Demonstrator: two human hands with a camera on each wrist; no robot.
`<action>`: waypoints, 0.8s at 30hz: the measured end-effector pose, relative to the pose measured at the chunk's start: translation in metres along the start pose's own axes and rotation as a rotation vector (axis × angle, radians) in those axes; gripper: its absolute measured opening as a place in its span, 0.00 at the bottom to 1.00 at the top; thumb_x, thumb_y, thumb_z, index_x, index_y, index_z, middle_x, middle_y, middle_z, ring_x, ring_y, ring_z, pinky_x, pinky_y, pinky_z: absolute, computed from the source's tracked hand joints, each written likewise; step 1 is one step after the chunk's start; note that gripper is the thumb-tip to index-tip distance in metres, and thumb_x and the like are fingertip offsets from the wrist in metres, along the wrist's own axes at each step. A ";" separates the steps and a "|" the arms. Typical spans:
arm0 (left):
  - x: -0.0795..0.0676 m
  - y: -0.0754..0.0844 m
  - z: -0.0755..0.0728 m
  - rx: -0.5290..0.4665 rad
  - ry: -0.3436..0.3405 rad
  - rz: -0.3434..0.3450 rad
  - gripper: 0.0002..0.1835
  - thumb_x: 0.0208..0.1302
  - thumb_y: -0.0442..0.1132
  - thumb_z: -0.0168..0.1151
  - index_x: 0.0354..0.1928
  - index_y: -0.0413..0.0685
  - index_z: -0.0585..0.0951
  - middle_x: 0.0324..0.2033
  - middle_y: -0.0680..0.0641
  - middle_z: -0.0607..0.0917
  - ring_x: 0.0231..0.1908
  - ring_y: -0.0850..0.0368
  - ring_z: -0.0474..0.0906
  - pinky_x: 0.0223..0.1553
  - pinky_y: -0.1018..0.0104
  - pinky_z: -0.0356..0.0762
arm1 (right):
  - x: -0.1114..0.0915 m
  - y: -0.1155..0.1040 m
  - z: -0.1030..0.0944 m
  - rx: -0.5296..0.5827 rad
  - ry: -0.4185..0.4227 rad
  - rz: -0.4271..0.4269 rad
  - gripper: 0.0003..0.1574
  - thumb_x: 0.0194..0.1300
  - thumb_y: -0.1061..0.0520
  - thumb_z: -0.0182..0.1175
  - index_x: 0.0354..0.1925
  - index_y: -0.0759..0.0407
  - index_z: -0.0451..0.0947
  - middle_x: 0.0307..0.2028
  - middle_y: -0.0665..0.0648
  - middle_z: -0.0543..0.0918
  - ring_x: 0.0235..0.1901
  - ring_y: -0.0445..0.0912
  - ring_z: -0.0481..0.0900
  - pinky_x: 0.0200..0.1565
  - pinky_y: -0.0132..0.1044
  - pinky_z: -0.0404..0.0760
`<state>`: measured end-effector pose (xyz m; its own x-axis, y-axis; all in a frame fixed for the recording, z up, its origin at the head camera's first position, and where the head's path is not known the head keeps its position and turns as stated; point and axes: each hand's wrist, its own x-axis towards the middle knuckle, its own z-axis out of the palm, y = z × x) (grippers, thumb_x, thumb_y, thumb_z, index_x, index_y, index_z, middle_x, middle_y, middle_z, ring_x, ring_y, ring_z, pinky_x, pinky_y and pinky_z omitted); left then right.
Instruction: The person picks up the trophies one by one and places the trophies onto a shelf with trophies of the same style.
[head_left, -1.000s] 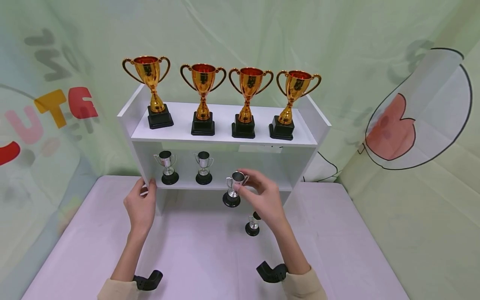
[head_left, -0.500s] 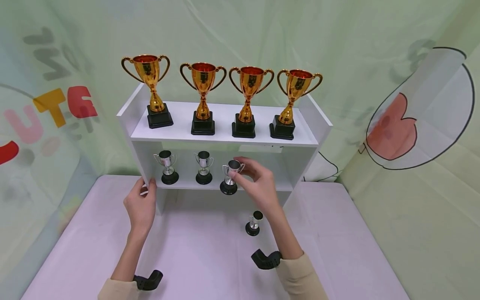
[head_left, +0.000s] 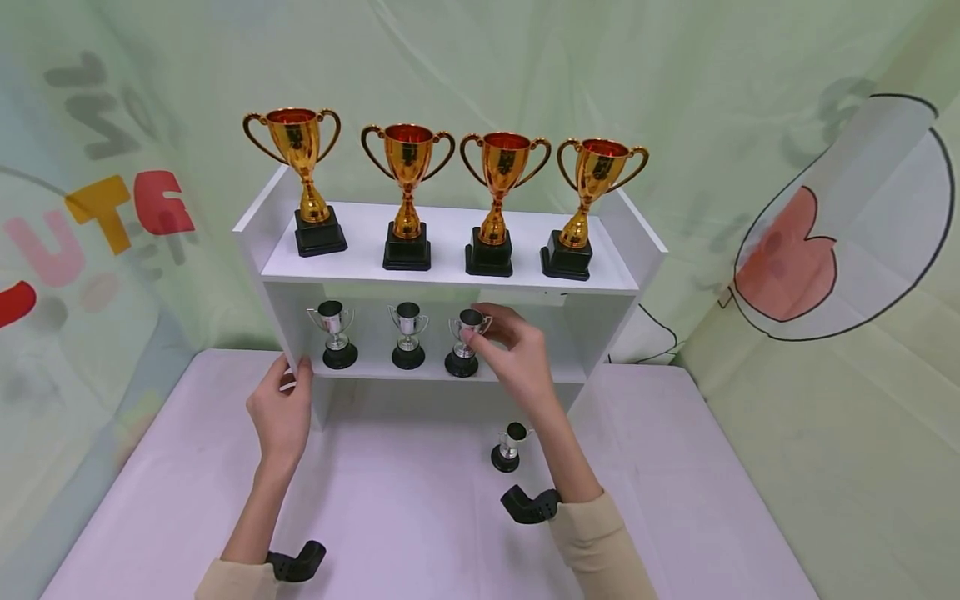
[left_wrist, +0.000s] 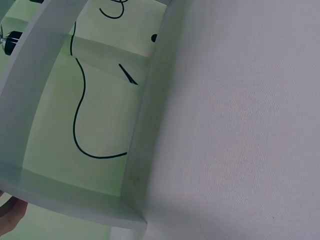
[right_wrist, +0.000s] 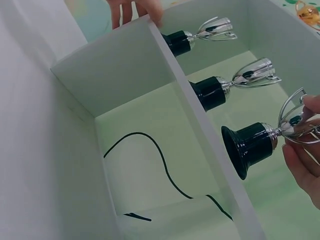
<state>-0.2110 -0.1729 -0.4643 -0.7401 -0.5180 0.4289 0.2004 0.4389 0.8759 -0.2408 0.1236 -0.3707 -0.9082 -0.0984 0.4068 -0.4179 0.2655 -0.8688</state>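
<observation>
My right hand (head_left: pixel 517 354) pinches a small silver trophy cup (right_wrist: pixel 252 145) by its cup, between thumb and fingers. Its round black base is at the front of the middle board of a white shelf unit (head_left: pixel 450 283); whether it touches the board I cannot tell. To its left, two matching silver trophies (head_left: pixel 408 335) (head_left: pixel 336 335) stand upright on that board. At the unit's left side panel, my left hand (head_left: pixel 283 408) grips the front edge. Another small silver trophy (head_left: pixel 508 447) stands on the table below, near my right forearm.
Several gold trophies (head_left: pixel 491 200) with black square bases line the top board. The unit stands on a table with a pale cloth (head_left: pixel 405 517), against a green curtain (head_left: pixel 480 50). A black cable (head_left: pixel 660 327) shows behind it at the right.
My right hand has moved up and toward the unit, carrying the silver trophy from in front of the middle board to above its front part. My left hand has stayed put.
</observation>
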 end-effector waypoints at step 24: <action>-0.001 0.000 -0.001 -0.006 -0.004 -0.005 0.14 0.74 0.40 0.59 0.55 0.43 0.87 0.46 0.40 0.90 0.33 0.81 0.77 0.36 0.90 0.72 | 0.001 0.013 0.001 -0.027 -0.003 0.015 0.29 0.63 0.62 0.71 0.62 0.60 0.79 0.47 0.63 0.86 0.47 0.53 0.85 0.56 0.41 0.84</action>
<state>-0.2098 -0.1736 -0.4647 -0.7439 -0.5171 0.4233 0.2000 0.4321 0.8794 -0.2474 0.1265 -0.3817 -0.9144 -0.0971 0.3929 -0.4035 0.2932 -0.8667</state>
